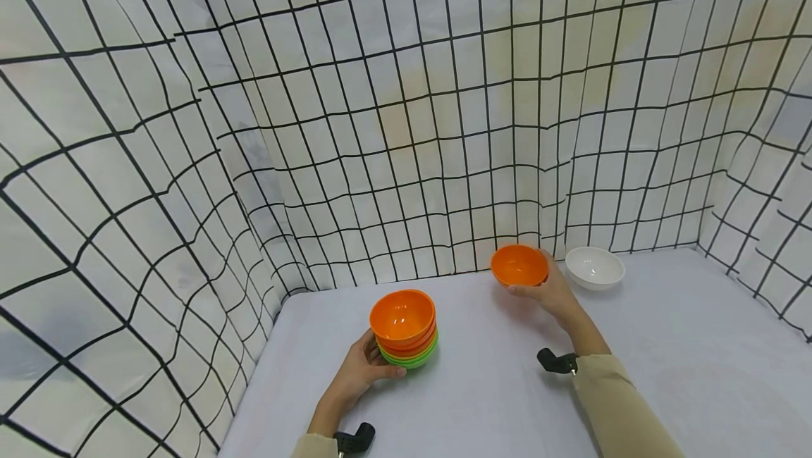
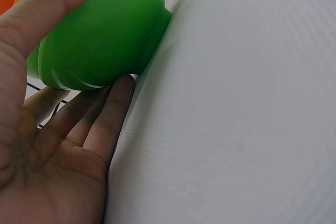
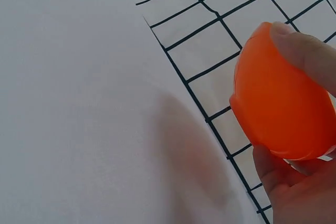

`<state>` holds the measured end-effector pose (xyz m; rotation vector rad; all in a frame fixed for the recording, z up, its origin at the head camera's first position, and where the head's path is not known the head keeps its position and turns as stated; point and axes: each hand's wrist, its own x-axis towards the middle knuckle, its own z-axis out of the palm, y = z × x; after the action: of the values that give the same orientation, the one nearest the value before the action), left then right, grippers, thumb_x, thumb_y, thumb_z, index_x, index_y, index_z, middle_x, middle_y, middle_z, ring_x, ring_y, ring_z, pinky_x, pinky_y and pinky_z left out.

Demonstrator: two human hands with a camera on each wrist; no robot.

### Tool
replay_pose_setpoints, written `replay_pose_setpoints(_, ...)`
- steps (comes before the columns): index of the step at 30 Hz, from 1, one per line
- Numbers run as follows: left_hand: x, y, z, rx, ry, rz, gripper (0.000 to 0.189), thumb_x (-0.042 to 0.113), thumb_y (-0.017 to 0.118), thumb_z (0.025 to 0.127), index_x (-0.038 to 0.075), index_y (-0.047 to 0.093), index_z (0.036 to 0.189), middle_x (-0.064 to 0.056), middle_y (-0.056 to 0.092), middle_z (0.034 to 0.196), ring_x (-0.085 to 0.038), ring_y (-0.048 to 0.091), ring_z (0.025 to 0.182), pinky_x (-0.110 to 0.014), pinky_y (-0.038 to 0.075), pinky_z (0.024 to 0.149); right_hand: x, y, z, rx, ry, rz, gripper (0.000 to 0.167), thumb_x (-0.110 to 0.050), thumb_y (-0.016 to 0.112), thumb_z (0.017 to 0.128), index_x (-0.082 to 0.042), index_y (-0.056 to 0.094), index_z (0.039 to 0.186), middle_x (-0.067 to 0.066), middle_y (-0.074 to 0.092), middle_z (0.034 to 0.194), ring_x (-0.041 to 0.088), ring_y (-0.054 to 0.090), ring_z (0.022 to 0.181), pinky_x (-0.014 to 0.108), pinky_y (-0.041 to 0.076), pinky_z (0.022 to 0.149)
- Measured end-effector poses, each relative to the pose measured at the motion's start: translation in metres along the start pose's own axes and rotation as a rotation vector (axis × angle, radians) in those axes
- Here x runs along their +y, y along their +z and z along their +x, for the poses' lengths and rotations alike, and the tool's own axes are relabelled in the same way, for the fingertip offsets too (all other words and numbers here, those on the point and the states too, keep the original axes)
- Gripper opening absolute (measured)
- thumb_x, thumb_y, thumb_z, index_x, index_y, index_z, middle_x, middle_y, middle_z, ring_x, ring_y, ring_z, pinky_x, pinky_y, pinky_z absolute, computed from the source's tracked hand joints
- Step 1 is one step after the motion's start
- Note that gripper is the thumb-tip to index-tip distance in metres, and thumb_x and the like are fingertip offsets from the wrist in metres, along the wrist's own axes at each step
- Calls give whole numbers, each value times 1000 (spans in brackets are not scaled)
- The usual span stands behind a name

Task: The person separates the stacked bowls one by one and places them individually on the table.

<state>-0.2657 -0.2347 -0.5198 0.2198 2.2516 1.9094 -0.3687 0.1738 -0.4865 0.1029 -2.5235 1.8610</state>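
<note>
In the head view, a stack of bowls [image 1: 404, 324] stands on the table, orange on top, then yellowish, with green at the bottom. My left hand [image 1: 361, 372] holds it from the left side, thumb at the front and fingers behind. The left wrist view shows the thumb and fingertips against a green bowl [image 2: 105, 30], low by the cloth. Farther back on the right, my right hand [image 1: 550, 290] grips a single orange bowl [image 1: 519, 265] by its side. This bowl [image 3: 283, 98] is raised over the table, its shadow falling on the cloth beneath.
A white bowl [image 1: 595, 268] sits at the back of the table, just right of my right hand. The white-covered table [image 1: 482, 387] ends at a white curtain [image 1: 406, 127] with a black grid, which also rises along both sides.
</note>
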Motion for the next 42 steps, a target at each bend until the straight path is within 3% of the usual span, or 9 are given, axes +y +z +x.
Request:
replay_pose_setpoints(8,1,1,-1,7,0,12,99,11,93,72,21,39,155,-8,53,153,-28,53,141,-31,48,116,7,-3,0,28,81,-51,117,-26,84,85,-9,-1,165,24,19,167,46,26,150,67,25,125)
replay_pose_setpoints(19,0,0,-1,-1,0,-2,98,10,93,73,21,40,154,-8,53,153,-28,53,141,-31,49,115,18,-7,1,28,98,-118,115,-25,84,85,-5,2,164,27,25,164,47,31,147,66,28,124)
replay_pose_setpoints(31,0,0,0,0,-3,-3,97,10,93,72,22,41,153,-6,54,152,-26,54,140,-29,49,115,21,-7,1,38,99,-87,113,-22,83,86,-4,3,163,27,25,163,46,30,147,64,26,126)
replay_pose_setpoints(37,0,0,-1,1,-1,-5,97,10,93,72,21,41,154,-7,54,152,-26,54,141,-28,49,115,24,-7,3,41,59,-87,109,-23,85,84,-1,11,161,28,29,160,47,33,144,63,29,125)
replay_pose_setpoints(42,1,1,-1,3,2,1,96,10,92,73,22,41,154,-6,53,153,-27,53,141,-29,48,116,26,-7,6,49,92,-49,114,-23,85,84,-3,4,163,27,25,163,46,31,146,63,28,125)
